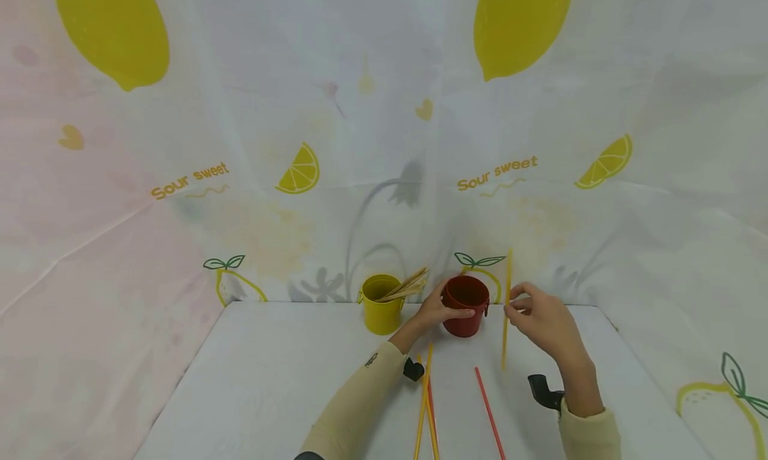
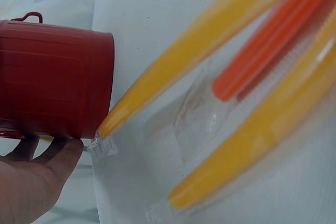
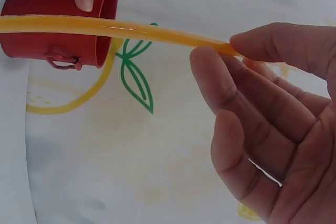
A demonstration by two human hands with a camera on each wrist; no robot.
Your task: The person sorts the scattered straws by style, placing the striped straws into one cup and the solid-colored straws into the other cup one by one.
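A small red bucket (image 1: 465, 327) stands upright near the back of the table. My left hand (image 1: 437, 309) grips its left side, with the thumb across the front; in the left wrist view, fingers (image 2: 63, 156) lie against its wall. To the right of the bucket, my right hand (image 1: 551, 323) pinches a yellow straw (image 3: 157, 32) between thumb and fingertips. The straw is held upright, beside the bucket and apart from it. The bucket's inside bottom is hidden in the head view.
A yellow bucket (image 1: 383, 319) with several thin wooden sticks (image 1: 408, 288) leaning in it stands left of the red one. Nearer me lie yellow straws (image 1: 422, 407) crossing a red straw, and a separate red straw (image 1: 491, 413). A lemon-print cloth (image 1: 384, 133) hangs behind the white table (image 1: 270, 380).
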